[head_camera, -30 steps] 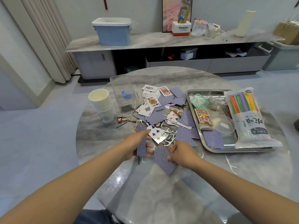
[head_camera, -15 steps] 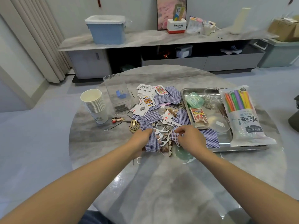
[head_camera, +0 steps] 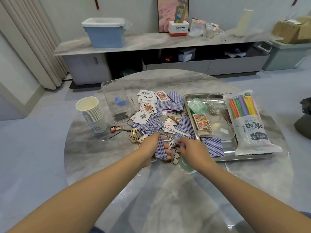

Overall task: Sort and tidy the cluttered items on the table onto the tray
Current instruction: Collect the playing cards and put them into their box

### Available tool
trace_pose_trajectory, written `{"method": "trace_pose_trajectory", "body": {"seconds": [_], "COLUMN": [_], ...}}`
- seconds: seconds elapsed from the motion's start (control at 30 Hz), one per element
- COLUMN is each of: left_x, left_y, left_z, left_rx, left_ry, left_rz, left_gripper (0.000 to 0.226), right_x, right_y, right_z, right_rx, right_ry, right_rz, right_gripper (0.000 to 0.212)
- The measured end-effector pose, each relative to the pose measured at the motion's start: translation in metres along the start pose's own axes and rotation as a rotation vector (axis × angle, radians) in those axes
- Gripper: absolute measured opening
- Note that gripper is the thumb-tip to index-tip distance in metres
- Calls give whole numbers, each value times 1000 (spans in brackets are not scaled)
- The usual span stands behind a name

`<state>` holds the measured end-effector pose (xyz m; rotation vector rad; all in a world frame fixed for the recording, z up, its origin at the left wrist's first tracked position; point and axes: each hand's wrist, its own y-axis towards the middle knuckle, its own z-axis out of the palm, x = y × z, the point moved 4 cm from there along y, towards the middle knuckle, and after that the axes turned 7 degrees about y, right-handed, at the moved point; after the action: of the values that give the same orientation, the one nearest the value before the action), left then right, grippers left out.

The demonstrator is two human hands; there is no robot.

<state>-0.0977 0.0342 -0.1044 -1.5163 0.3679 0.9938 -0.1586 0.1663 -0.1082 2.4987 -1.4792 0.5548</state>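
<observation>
Round marble table [head_camera: 94,148] sitting before a far sideboard [head_camera: 151,42] — left hand [head_camera: 152,146] gripping blue-backed cards [head_camera: 160,149]; right hand [head_camera: 191,148] curling over the pile, grip unclear.

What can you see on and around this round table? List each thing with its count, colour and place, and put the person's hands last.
Tray: one, steel, table's right.
Straw pack: one, multicoloured, on tray's right edge.
Card box: one, red, in tray.
Playing cards: many, blue-backed, scattered mid-table.
Paper cups: one stack, white, table's left.
Clear bin: one, transparent, beside the cups.
Storage box: one, blue, on the far shelf.
Left hand: holds blue-backed cards.
Right hand: reaches into the clutter; grip unclear.
</observation>
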Motion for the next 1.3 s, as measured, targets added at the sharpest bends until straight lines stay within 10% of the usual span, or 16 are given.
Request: {"method": "trace_pose_trajectory", "body": {"seconds": [0.17, 0.37, 0.57, 0.87, 1.13, 1.3], "left_x": [-2, 1, -2, 2, 6, 25], "left_y": [0, 0, -2, 0, -28, -38], "left_z": [6, 16, 24, 6, 10, -5], "left_rx": [60, 170, 311, 71, 277, 361], "left_ry": [-91, -128, -67, -155, -155, 83], "left_rz": [-34, -40, 105, -34, -107, -134], "left_gripper": [28, 49, 59, 33, 32, 70], "right_x": [-5, 2, 29, 42, 43, 30], "right_y": [-3, -8, -17, -19, -27, -40], "right_z": [-33, -35, -22, -15, -18, -21], "right_rx": [-293, -262, -112, 179, 94, -83], "right_ry": [436, 1064, 995, 513, 309, 317], "right_rz": [96, 251, 80, -278, -368, -276], "right_gripper": [20, 22, 17, 32, 33, 22]}}
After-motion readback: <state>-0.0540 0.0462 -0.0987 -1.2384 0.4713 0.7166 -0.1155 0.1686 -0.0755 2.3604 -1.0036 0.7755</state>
